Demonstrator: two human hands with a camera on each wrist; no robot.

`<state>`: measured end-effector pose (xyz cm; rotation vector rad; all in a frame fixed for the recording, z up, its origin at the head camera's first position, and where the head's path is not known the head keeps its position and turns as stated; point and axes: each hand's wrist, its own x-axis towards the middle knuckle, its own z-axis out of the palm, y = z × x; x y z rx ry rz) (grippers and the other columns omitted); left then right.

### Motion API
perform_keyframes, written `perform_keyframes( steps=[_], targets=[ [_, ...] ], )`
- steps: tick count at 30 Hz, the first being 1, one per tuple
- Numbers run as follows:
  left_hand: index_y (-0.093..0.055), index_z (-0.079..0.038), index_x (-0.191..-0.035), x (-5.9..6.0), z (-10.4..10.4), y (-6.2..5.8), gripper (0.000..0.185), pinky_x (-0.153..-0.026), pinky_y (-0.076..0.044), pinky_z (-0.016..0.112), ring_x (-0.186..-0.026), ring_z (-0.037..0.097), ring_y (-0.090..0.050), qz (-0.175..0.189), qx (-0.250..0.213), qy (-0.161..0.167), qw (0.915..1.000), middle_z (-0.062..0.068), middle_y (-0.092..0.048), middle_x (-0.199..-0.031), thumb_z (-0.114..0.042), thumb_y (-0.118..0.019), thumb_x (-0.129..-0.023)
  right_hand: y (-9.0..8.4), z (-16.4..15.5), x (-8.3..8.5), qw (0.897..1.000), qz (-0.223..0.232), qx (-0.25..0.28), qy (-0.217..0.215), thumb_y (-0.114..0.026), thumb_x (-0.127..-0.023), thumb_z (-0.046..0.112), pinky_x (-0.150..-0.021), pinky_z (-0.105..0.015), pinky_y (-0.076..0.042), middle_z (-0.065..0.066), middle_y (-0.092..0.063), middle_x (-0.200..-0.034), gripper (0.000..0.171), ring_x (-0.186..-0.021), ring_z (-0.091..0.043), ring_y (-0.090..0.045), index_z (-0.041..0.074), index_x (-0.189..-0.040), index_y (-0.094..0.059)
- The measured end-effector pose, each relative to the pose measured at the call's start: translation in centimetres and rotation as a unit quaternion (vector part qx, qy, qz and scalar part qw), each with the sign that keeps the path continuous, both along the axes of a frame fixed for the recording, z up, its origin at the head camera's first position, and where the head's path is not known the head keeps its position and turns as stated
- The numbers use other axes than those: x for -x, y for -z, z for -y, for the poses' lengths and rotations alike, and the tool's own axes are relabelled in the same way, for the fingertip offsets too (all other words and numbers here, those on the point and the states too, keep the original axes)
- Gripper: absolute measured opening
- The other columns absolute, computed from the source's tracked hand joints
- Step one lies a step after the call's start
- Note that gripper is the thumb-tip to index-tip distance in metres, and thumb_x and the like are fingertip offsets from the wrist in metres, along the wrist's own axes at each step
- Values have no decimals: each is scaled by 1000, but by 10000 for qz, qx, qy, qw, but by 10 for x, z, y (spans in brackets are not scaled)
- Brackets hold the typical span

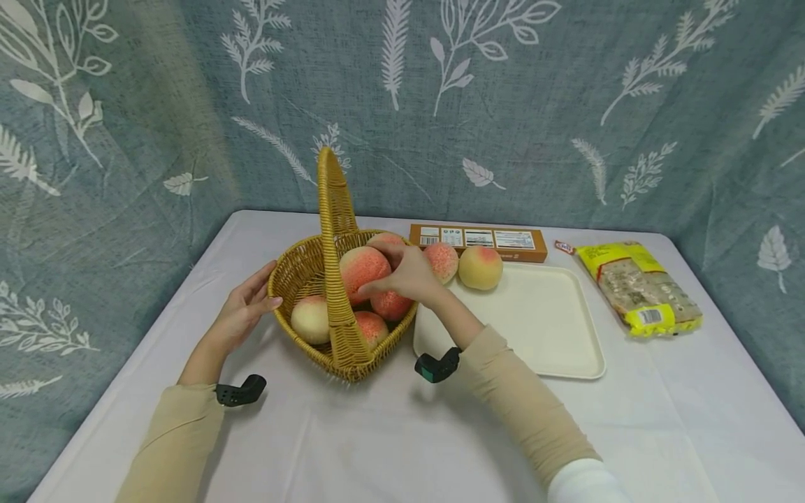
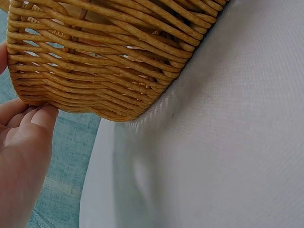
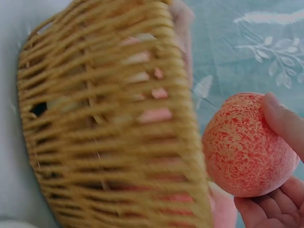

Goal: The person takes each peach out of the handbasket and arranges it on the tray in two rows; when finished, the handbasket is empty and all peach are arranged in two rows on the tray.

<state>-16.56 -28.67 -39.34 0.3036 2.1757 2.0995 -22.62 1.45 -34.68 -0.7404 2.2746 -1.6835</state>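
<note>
The right hand (image 1: 409, 274) grips a peach (image 3: 247, 145) over the basket (image 1: 302, 269); the left hand (image 1: 242, 312), fingers straight, steadies the rim—lifting slowly seems wise.

The basket (image 3: 114, 128) is blurred in the right wrist view, its top and bottom cut off by the picture's edge. From the head camera its handle (image 1: 335, 258) hides part of the peaches inside. The print on the box (image 1: 478, 241) is too small to read.
</note>
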Motion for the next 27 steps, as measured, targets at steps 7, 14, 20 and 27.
perform_keyframes(
  steps=[7, 14, 20, 27],
  targets=[
    [0, 8, -152, -3, 1, 1, 75, -105, -33, 13, -145, 38, 0, -36, -138, 94, 9999, 25, 5, -159, 10, -47, -93, -1, -17, 0, 9997, 138, 225, -16, -84, -74, 6, -90, -31, -52, -7, -62, -130, 69, -113, -18, -60, 11, -138, -56],
    [-1, 6, -153, -3, 0, 1, 75, -107, -32, 14, -146, 36, -1, 21, -101, 6, 9999, 24, 5, -159, 10, -47, -93, -8, -32, 0, 9979, 400, 360, 357, -84, -73, 3, -94, -31, -51, -13, -61, -130, 74, -118, -22, -60, 6, -140, -53],
    [-1, 7, -152, -2, 0, 1, 75, -105, -33, 13, -146, 36, -1, -12, -125, 8, 9999, 25, 5, -159, 11, -46, -93, -15, -49, 0, 9956, 489, 494, 623, -83, -72, 0, -93, -32, -52, -14, -61, -130, 75, -116, -24, -61, 4, -140, -52],
    [-1, 8, -152, -1, -1, 0, 75, -105, -33, 13, -146, 36, -1, -73, -146, 55, 9999, 26, 5, -159, 11, -47, -93, -19, -73, 1, 9950, 452, 652, 612, -82, -73, -3, -95, -35, -51, -13, -61, -130, 71, -116, -24, -60, 5, -138, -55]
  ],
)
